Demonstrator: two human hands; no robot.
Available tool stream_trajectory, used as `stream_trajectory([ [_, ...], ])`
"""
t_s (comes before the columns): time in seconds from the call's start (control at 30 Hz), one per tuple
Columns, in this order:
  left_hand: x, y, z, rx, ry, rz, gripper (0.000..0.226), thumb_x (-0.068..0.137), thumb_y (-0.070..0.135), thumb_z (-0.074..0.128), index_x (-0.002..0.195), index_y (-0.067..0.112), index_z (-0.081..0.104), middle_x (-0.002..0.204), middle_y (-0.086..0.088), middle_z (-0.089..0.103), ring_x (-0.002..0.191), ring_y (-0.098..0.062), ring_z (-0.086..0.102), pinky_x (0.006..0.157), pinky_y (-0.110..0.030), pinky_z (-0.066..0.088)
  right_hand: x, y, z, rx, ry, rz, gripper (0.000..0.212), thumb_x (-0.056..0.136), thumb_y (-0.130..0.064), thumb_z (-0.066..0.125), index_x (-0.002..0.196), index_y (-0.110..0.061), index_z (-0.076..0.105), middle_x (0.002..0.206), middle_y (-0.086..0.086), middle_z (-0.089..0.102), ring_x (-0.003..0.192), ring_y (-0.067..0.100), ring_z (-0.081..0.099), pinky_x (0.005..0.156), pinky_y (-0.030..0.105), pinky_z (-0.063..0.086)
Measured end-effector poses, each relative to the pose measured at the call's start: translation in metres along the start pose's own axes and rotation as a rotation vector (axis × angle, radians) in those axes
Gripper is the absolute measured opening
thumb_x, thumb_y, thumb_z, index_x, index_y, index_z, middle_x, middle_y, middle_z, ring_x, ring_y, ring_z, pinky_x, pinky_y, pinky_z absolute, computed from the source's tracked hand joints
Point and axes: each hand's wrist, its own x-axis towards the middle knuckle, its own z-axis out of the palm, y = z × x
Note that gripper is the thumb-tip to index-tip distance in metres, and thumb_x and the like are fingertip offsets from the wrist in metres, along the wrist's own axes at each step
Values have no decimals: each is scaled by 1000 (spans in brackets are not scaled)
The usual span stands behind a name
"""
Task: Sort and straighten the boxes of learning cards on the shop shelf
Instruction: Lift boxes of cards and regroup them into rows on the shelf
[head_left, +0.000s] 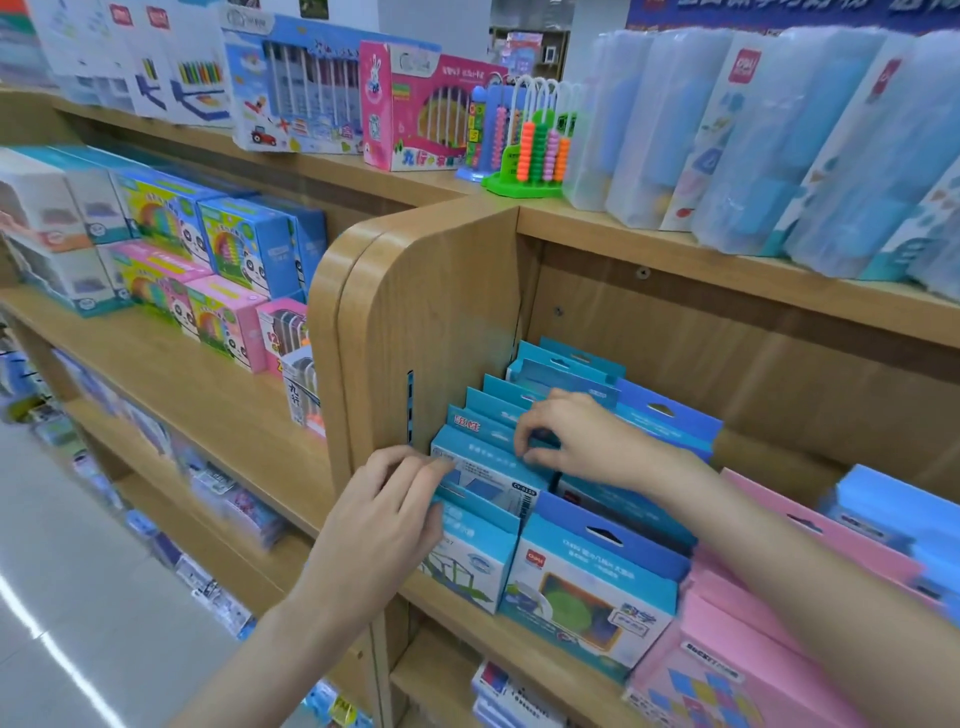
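A row of teal card boxes (545, 374) stands one behind another at the left end of the wooden shelf (467, 613), against the side panel (441, 322). My left hand (384, 525) grips the left edge of a teal box near the front (488, 473), fingers curled round it. My right hand (576, 441) pinches the top flap of the same box from the right. A wider blue card box (592, 587) stands at the front beside the row, with darker blue boxes (670, 421) behind it. Pink card boxes (737, 654) fill the space to the right.
The upper shelf carries clear plastic cases (769, 140), a bead abacus (535, 150) and a pink boxed toy (415, 109). The left bay holds panda-print boxes (208, 260). More packs lie on the lower shelf (509, 691). The aisle floor (67, 597) is at lower left.
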Motion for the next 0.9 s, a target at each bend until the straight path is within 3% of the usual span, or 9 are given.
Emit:
stream_trajectory([
  [0.13,-4,2,-6,-6,-48,21,58,63,15,81,109,14,46,100,-4,63,101,-21,46,75,-31,53,5,-3,1,-122,-6,-16,14,91,-15,52,101,-23,50,87,3,61,89,19,47,80,29,25],
  [0.2,-4,3,-9,-5,-51,24,57,62,16,82,107,15,47,99,-3,64,100,-20,45,74,-30,53,5,-4,2,-103,7,-5,16,88,-11,52,96,-25,47,83,4,62,84,22,52,83,32,36],
  [0.3,-1,2,-12,-26,-69,32,52,60,16,83,102,15,53,97,-1,63,99,-19,45,71,-29,53,0,-3,-6,32,129,49,25,85,-6,52,85,-28,40,76,3,60,73,24,54,71,45,49],
  [0.4,0,-2,-8,-73,-96,20,49,65,17,80,106,15,52,100,-1,61,101,-17,45,70,-30,55,-6,-6,-25,76,320,66,18,88,-5,46,89,-22,49,83,2,59,73,21,50,72,40,47],
  [0.5,5,-8,-3,-139,-143,22,58,67,14,79,114,17,45,106,-2,61,106,-15,43,76,-30,55,-13,-12,-37,81,367,32,22,94,-5,41,89,-16,60,94,1,56,76,16,54,71,38,50],
  [0.6,10,-11,-3,-164,-191,30,69,60,9,82,117,17,43,108,-4,62,107,-16,42,77,-34,56,-18,-12,-34,88,432,28,23,93,-5,42,87,-12,63,92,1,55,80,17,57,69,38,52],
  [0.7,12,-9,2,-148,-200,12,67,59,5,83,117,12,50,108,-6,62,107,-18,44,77,-36,56,-28,-8,-48,98,638,38,21,90,0,46,86,-8,64,89,3,57,84,22,59,73,32,49],
  [0.83,21,0,5,-61,-172,-8,60,56,4,83,112,4,61,106,-9,64,102,-25,56,79,-38,54,-66,-10,-77,246,871,115,21,92,2,43,87,-8,60,90,9,54,64,4,61,43,12,47],
  [0.9,20,5,2,-77,-118,-51,49,66,6,76,113,6,60,109,-10,63,103,-27,56,84,-41,52,-95,-13,-86,271,932,160,20,93,1,41,88,-8,57,91,10,53,58,-2,61,36,9,42],
])
